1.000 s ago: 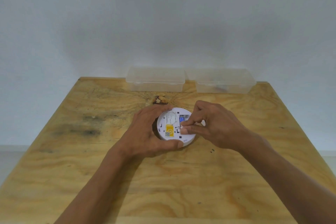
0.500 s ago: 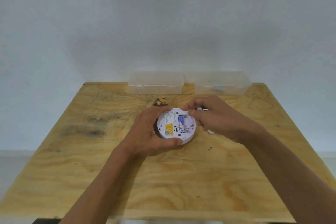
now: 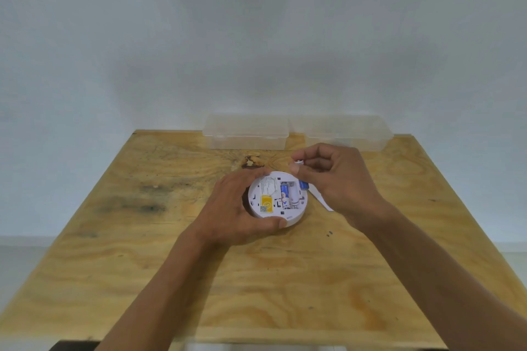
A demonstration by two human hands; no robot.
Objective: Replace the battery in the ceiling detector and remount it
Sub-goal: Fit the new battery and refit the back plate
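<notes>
lifted now, right hand (image 3: 339,179) grips a battery (image 3: 301,177) above the left-hand (image 3: 236,208)-gripped detector (image 3: 278,196); two clear boxes (image 3: 245,131) behind.

White detector (image 3: 296,215) (yellow label (image 3: 266,201)), blue battery (image 3: 284,194), grained plywood table (image 3: 285,279)

Both forearms are bare from the lower frame edge up to the wrists, with no sleeve in view. The left hand (image 3: 239,208) and the right hand (image 3: 339,179) are bare, with short trimmed fingernails.
</notes>
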